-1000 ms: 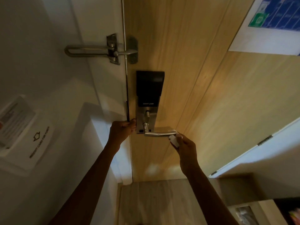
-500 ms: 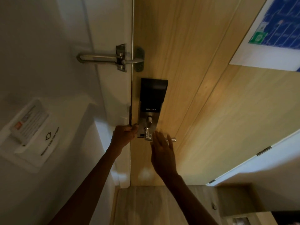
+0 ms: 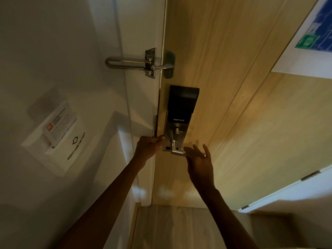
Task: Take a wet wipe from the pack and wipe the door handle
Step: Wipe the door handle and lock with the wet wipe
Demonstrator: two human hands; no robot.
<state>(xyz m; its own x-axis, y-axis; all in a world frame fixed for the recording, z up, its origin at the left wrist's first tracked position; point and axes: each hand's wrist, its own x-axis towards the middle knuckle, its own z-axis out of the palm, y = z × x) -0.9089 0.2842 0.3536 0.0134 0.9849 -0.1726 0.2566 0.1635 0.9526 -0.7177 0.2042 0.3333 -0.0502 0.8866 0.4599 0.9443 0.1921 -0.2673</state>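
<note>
The silver lever door handle sticks out below a black smart lock on the wooden door. My right hand lies over the lever's outer half, back to the camera, fingers spread. No wet wipe shows; anything under the palm is hidden. My left hand is curled around the door's edge just left of the lock plate. The wipe pack is out of view.
A metal swing-bar guard bridges the door and white frame above the lock. A key-card holder hangs on the left wall. A printed notice is on the door at upper right. A white hinged panel is at lower right.
A second ago my right hand pinched a white wipe at the lever's tip. It has since flattened over the lever with fingers spread, and the wipe is out of sight. My left hand stayed put.
</note>
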